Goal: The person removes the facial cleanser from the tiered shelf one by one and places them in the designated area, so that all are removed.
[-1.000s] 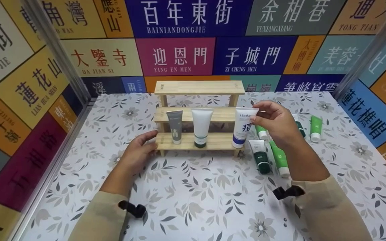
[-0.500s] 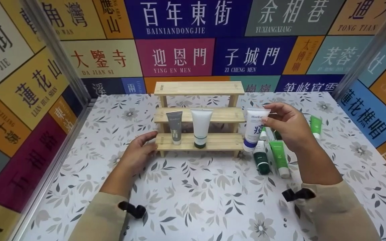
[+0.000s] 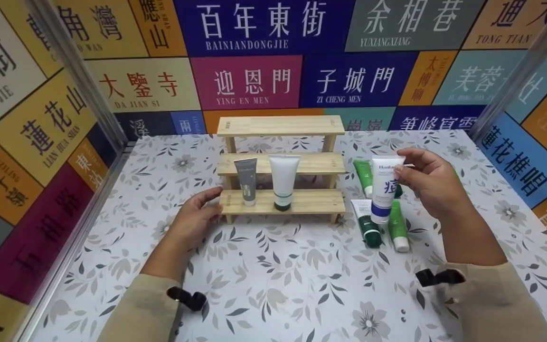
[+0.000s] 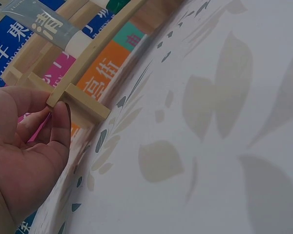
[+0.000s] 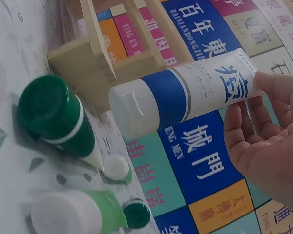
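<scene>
My right hand [image 3: 428,180] pinches a white squeeze tube [image 3: 383,190] with a blue band by its flat crimped end, cap down. In the head view the tube overlaps the tubes lying to the right of the wooden display rack [image 3: 280,126]. At the rack's lower left end, my left hand [image 3: 198,213] grips the corner of the bottom shelf [image 4: 83,63] between thumb and fingers. On that shelf a grey tube [image 3: 247,183] and a white tube with a dark green cap [image 3: 284,183] stand upright on their caps, side by side.
Right of the rack lie a green tube [image 3: 398,230], a white and dark green tube [image 3: 369,228] and another green tube [image 3: 363,173]. More tubes behind are mostly hidden by my right hand. Printed sign panels [image 3: 249,80] wall the floral tabletop [image 3: 273,285].
My right hand has lifted the white and blue tube off the right end of the bottom shelf and carried it right. My left hand stays on the rack.
</scene>
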Motion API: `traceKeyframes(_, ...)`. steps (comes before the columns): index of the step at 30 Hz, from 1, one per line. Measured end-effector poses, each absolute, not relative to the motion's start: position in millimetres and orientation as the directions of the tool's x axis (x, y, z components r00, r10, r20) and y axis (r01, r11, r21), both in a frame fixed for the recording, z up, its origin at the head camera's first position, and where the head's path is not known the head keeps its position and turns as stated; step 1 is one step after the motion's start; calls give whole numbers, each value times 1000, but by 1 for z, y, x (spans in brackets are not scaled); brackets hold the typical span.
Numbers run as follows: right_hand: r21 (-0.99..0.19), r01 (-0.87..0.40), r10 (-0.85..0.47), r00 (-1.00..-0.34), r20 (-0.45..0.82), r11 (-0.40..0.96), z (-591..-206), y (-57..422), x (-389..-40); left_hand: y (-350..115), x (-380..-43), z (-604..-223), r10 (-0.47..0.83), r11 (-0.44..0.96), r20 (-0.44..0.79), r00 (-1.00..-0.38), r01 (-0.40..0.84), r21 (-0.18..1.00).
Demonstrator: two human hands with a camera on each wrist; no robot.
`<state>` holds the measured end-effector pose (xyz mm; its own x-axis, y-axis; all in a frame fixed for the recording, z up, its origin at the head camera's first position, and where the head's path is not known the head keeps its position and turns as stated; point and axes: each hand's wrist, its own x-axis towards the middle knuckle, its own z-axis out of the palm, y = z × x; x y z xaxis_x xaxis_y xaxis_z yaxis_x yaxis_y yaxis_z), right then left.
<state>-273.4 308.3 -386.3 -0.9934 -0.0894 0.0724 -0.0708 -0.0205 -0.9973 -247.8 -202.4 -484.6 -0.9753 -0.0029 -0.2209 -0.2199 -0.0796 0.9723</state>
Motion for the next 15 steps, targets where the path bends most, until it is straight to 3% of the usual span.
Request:
traceKeyframes(7,-998,21,-72,-997,-16,-65,-394,334,-282,-203,-247,-484,4,-70,-222,-975,-222,973)
traceKeyframes(15,-982,64,-139,-990,-39,-180,-407,365,-291,-203,-246,-483,2,-71,-225,-974,-225,972)
